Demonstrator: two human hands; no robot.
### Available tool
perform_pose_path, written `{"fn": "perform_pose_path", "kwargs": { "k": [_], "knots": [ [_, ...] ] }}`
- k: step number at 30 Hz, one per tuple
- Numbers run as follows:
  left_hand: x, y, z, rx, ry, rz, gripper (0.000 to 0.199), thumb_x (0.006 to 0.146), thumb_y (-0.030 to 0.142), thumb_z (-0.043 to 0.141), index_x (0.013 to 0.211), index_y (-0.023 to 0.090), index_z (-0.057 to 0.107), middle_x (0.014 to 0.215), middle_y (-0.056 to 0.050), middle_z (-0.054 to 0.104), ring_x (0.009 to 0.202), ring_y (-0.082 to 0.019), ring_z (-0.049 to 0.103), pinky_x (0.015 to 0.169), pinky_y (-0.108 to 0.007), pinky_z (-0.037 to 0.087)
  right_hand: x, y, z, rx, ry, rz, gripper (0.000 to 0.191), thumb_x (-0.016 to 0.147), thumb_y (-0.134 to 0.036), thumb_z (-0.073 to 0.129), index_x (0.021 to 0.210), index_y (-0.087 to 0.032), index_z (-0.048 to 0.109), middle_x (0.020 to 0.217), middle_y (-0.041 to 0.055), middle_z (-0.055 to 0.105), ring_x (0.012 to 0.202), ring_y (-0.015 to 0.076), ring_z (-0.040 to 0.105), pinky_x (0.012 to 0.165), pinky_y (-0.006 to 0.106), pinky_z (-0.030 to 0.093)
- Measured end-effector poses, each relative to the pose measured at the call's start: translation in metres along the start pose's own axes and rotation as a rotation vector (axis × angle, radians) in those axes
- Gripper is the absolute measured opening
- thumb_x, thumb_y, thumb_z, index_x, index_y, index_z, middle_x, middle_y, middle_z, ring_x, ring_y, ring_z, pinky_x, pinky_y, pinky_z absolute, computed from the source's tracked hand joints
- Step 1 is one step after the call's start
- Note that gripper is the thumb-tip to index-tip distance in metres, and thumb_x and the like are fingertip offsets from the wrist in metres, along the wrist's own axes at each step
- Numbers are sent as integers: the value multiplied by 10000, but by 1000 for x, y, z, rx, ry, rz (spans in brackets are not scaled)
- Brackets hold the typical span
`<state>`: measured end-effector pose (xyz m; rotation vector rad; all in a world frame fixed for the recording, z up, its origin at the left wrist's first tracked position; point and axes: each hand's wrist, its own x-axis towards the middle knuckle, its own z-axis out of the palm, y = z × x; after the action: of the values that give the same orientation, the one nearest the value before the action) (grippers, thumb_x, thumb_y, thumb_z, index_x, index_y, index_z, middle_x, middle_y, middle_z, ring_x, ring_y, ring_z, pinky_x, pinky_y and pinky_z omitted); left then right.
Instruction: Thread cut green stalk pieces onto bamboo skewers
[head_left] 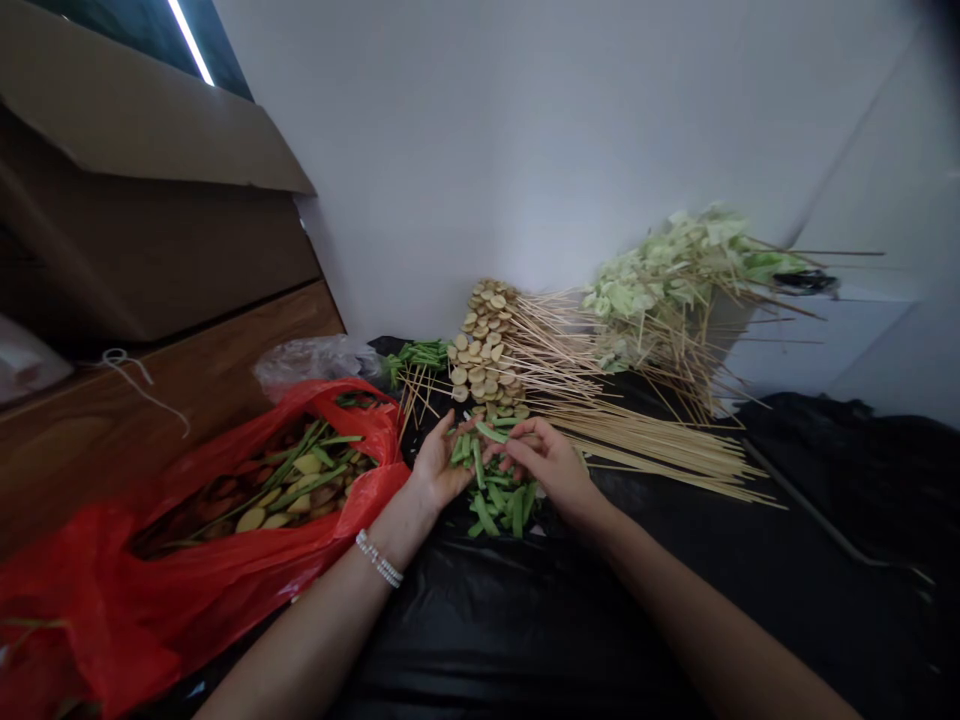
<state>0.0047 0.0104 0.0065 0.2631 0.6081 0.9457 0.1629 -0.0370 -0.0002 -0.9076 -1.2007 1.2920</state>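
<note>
My left hand (437, 462) is cupped, palm up, with several cut green bean pieces (465, 450) lying in it. My right hand (551, 462) pinches a single green bean piece (491, 432) between its fingers, just above the left palm. Below both hands is a pile of cut green beans (495, 508) on black plastic sheeting (480, 610). Skewered potato slices (487, 345) are stacked just beyond my fingers, their sticks pointing right. Skewered green beans (420, 355) lie to the left of them.
Bare bamboo skewers (675, 455) lie on the right, below leafy cabbage skewers (675, 265) against the white wall. On the left, a red plastic bag (247, 580) holds vegetable scraps and potato pieces. A cardboard box (150, 230) stands behind it, near a clear plastic bag (315, 360).
</note>
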Motion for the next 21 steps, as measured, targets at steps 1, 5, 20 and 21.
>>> {"fn": "perform_pose_path", "kwargs": {
  "k": [1,5,20,21],
  "knots": [
    [1,-2,0,29,9,4,325,936,363,403,924,101,595,776,-94,638,642,-177,643,568,-312,563,-2,1,3,-36,-31,-6,229,737,-344,661,868,-219,520,740,-9,683,623,131,625,518,227,448],
    [4,-4,1,6,67,11,166,928,155,434,864,107,579,622,-2,542,464,-68,539,457,-162,478,-5,6,9,-175,-95,-64,208,747,-303,623,930,-212,584,909,31,678,717,148,643,566,248,479],
    [-15,-25,10,874,-387,218,509,845,572,494,824,125,738,836,-109,707,840,-197,640,819,-304,469,11,-4,-25,-176,231,-143,222,729,-384,618,847,-197,601,684,1,647,502,114,535,482,244,428],
    [-15,-22,10,891,-394,223,561,858,598,440,841,126,742,868,-118,713,874,-209,642,853,-320,457,11,-3,-25,-173,230,-140,225,729,-388,620,845,-196,601,679,2,647,500,115,535,474,243,422]
  ]
}}
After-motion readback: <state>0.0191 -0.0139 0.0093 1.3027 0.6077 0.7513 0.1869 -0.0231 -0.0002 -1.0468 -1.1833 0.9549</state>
